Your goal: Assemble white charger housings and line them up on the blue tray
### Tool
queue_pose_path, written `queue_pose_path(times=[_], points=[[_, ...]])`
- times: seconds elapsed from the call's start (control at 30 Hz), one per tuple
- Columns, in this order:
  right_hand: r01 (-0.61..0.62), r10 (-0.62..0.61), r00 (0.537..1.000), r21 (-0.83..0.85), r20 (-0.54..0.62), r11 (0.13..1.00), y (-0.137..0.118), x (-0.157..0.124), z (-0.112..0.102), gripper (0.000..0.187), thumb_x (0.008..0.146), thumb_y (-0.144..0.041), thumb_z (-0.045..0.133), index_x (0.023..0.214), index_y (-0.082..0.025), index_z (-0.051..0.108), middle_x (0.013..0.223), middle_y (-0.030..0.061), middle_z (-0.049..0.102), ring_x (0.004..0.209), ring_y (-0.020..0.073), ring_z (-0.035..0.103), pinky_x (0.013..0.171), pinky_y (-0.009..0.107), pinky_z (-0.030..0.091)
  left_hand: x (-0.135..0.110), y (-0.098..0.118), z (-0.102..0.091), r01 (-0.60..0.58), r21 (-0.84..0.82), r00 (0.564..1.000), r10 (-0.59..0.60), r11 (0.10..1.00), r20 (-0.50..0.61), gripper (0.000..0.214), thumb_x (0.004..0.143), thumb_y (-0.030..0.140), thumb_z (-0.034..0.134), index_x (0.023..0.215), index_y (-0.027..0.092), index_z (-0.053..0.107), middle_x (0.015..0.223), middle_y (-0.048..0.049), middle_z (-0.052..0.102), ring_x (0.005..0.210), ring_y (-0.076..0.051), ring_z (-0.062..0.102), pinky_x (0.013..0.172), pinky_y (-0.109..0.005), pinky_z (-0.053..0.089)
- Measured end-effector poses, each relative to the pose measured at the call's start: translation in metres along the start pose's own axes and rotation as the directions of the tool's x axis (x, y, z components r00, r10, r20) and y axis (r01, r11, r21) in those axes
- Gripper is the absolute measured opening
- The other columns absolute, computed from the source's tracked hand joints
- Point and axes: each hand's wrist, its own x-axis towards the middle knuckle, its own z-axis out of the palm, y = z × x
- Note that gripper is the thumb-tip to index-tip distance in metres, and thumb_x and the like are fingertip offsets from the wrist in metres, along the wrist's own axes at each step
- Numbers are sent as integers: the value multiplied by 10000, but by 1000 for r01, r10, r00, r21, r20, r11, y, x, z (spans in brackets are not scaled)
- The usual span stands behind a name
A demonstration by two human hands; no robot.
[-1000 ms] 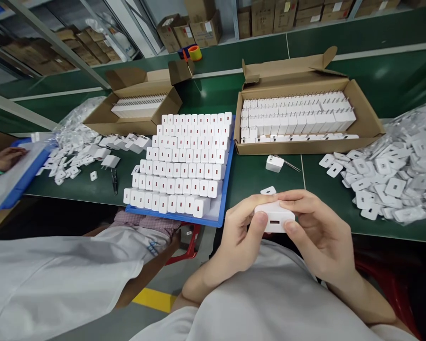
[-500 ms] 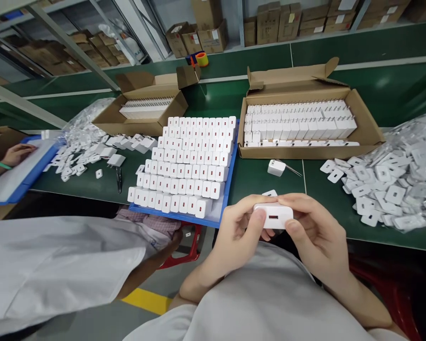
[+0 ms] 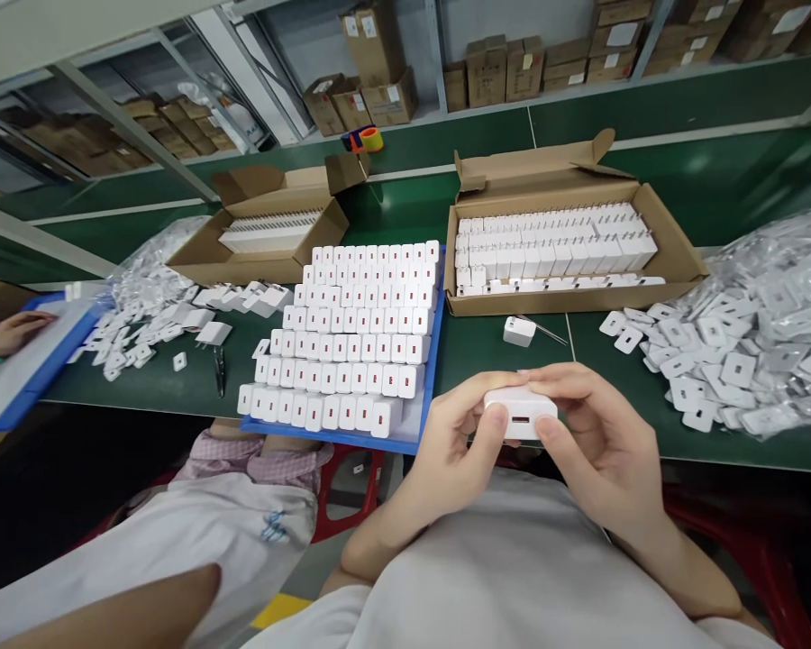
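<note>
Both hands grip one white USB charger (image 3: 521, 429), its port face with the dark red slot turned toward me. My left hand (image 3: 460, 443) pinches its left end, thumb on the front face. At the right end, my right hand (image 3: 598, 451) does the same, thumb pressed near the corner. The fingers behind the charger are mostly hidden. Just beyond the hands, another white charger (image 3: 517, 332) lies on the green bench beside a pair of metal tweezers (image 3: 547, 333). To the left, a blue tray (image 3: 431, 370) carries rows of white chargers with slots facing me.
An open carton (image 3: 568, 299) of chargers, prongs up, stands behind my hands. Loose white face plates (image 3: 716, 351) spill from a plastic bag at right. More plates (image 3: 132, 329), a second carton (image 3: 257, 225) and black tweezers (image 3: 220, 371) lie left. A co-worker's sleeve (image 3: 257, 514) is close.
The view has shifted slightly. My thumbs have moved a little on the charger, which stays in both hands. The co-worker's arm at left has changed position.
</note>
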Motion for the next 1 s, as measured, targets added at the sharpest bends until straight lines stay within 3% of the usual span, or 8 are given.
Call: queue_pose_path(times=[0.17,0.37,0.57,0.8,1.0], points=[[34,-34,999,-45,3,998,-1,4,2,220,904,-190,615,1118,-234,631,1146,116,601,1092,259,601,884,432,573,3,3,-6,-39,-21,999,39,999,31,339,1003,409,461,1187,202,657,1142,-96,676,791,-159,646,697,-265,553],[54,-54,998,4,21,999,-3,10,5,203,912,-186,609,1108,-233,637,1109,101,598,928,207,623,709,330,594,3,7,-7,-12,-85,1000,14,996,18,323,1001,397,475,1172,193,658,1073,-84,678,735,-134,618,660,-242,547],[73,-74,997,29,38,997,-3,11,8,208,930,-162,586,1114,-249,631,1083,66,588,747,132,618,723,297,582,1,2,-9,0,-124,1000,2,992,18,324,995,412,483,1145,183,658,943,-59,662,662,-119,595,633,-236,541],[69,-69,995,4,68,998,1,8,9,245,925,-180,601,1159,-250,621,1193,102,575,1098,233,592,841,356,584,-2,2,-14,-100,-67,995,101,993,16,297,1017,350,448,1187,200,639,1143,-82,648,914,-170,637,725,-240,543],[70,-70,993,0,95,998,3,10,12,261,937,-178,593,1179,-273,616,1227,91,576,1168,235,568,908,361,556,-2,5,-18,-178,-1,984,178,984,0,282,1032,290,427,1226,219,620,1231,-67,640,1089,-164,606,906,-237,503]])
